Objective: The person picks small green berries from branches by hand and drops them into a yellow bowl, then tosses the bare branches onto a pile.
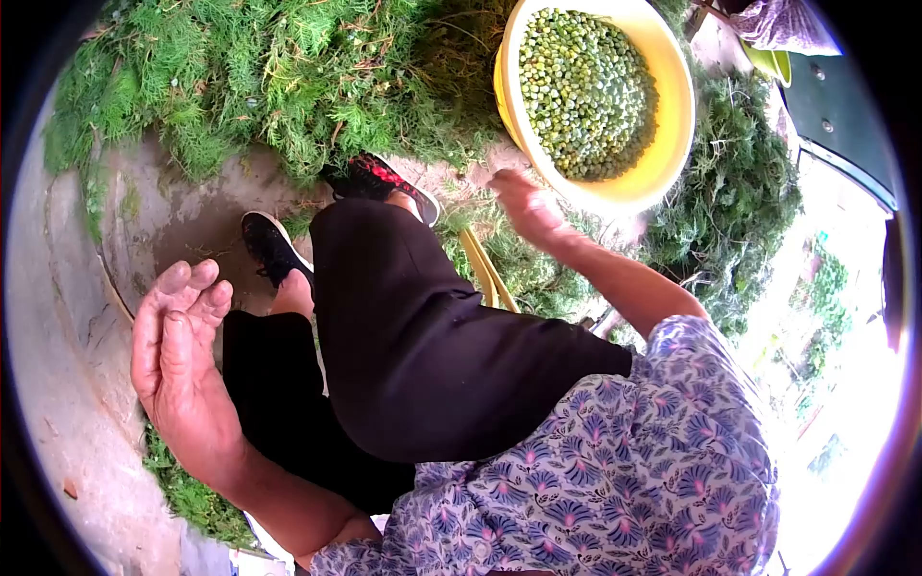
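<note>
My left hand is raised at the left, palm up, its fingers loosely curved and nothing visible in it. Below it are my knee in black trousers and the concrete floor. My right hand is beside the rim of a yellow bucket, smeared by motion, so its fingers and anything in them cannot be made out. Many small round green pods or cones lie inside the bucket. Feathery green conifer branches are piled in front of my feet.
More cut branches lie to the right of the bucket. A yellow strip-like piece shows beside my leg. My dark shoes rest on the concrete. A purple cloth or bag is at the upper right.
</note>
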Available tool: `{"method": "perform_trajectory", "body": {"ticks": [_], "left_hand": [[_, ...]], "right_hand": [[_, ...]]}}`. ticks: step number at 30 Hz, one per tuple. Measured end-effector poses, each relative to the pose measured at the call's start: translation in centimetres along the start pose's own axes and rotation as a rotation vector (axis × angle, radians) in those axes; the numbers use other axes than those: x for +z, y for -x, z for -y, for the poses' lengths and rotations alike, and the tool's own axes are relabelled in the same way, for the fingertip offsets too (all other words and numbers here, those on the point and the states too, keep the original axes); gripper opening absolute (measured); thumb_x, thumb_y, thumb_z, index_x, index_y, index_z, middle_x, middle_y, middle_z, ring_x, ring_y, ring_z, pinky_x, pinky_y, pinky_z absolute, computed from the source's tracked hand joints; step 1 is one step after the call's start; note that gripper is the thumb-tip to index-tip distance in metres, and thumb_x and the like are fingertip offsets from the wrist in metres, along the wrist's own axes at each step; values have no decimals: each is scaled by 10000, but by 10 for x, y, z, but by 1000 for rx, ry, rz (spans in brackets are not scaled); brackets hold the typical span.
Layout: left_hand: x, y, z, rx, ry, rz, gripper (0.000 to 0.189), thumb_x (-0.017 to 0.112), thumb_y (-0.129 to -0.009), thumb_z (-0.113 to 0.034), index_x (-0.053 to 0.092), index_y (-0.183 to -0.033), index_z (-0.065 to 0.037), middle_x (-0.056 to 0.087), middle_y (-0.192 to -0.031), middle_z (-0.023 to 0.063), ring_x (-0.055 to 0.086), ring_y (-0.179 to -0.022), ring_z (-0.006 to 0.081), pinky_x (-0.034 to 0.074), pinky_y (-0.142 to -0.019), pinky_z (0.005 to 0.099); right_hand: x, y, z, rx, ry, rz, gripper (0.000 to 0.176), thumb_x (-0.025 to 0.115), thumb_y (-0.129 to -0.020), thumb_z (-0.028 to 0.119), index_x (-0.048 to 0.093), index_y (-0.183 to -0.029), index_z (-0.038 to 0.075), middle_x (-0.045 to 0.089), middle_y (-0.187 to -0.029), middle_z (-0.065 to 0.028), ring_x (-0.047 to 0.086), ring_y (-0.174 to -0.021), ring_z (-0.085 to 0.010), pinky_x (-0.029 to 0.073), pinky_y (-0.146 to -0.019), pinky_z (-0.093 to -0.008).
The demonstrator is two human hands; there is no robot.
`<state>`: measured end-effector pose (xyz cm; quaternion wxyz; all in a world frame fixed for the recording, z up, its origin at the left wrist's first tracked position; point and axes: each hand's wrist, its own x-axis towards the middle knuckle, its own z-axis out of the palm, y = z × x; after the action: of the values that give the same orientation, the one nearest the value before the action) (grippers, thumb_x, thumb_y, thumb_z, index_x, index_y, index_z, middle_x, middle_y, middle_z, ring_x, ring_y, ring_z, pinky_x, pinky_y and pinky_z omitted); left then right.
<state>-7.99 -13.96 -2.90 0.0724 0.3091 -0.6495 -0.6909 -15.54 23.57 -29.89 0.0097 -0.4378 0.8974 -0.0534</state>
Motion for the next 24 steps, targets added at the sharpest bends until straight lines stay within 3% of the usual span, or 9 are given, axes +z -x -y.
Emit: {"method": "perform_trajectory", "body": {"ticks": [1,3,5,7,10,14,18,22,24], "left_hand": [[0,0,-1,14,3,11,281,432,-917,-122,516,-1097,77,574,-1029,184,569,-934,241,459,-857,351],[-1,0,0,33,24,10,278,435,-916,-122,517,-1090,78,573,-1026,185,569,-934,243,459,-855,354],[-1,-2,0,44,38,14,274,438,-914,-122,518,-1082,80,573,-1022,186,569,-934,244,458,-852,356],[0,-2,-3,14,33,3,266,444,-910,-119,521,-1071,79,574,-1014,187,569,-936,247,457,-848,358],[0,-5,-5,31,41,-17,268,455,-906,-123,522,-1071,77,578,-1006,186,571,-936,249,458,-846,357],[0,-10,-10,23,77,-134,276,457,-907,-134,524,-1082,68,585,-1004,178,576,-912,240,455,-849,348],[-4,-17,-16,-10,177,-236,282,454,-912,-143,523,-1104,53,592,-1019,162,579,-890,212,452,-853,328],[-9,-20,-17,-39,278,-280,284,452,-915,-145,522,-1112,47,598,-1010,155,583,-882,201,459,-840,316],[-11,-20,-18,-31,283,-267,280,452,-915,-139,522,-1114,45,602,-999,153,588,-873,198,470,-825,308]], "right_hand": [[-26,-31,23,361,-467,268,206,486,-840,43,598,-1011,20,584,-1007,-142,598,-826,-258,521,-676,-270],[17,-44,23,455,-561,254,207,508,-818,42,616,-994,44,567,-1013,-162,573,-905,-279,494,-743,-321],[34,-68,28,907,-554,270,170,552,-786,57,650,-923,78,583,-985,-148,574,-883,-285,469,-732,-388],[51,-78,23,761,-652,156,167,604,-730,90,662,-887,98,546,-1067,-176,513,-1006,-328,439,-800,-427],[54,-114,35,489,-342,106,346,620,-669,95,622,-1012,138,400,-1244,-218,414,-1108,-408,375,-900,-484],[46,-157,48,641,-574,-298,208,570,-700,57,605,-905,59,500,-1023,-191,495,-959,-382,432,-779,-431],[43,-190,35,685,-654,-458,137,542,-733,44,617,-848,42,555,-864,-177,570,-751,-351,466,-682,-413],[34,-231,23,486,-699,-434,116,533,-736,46,617,-816,47,589,-779,-169,574,-757,-350,468,-679,-403],[46,-240,23,503,-559,-178,193,579,-707,54,595,-899,48,575,-866,-171,572,-806,-358,475,-703,-408]]}}
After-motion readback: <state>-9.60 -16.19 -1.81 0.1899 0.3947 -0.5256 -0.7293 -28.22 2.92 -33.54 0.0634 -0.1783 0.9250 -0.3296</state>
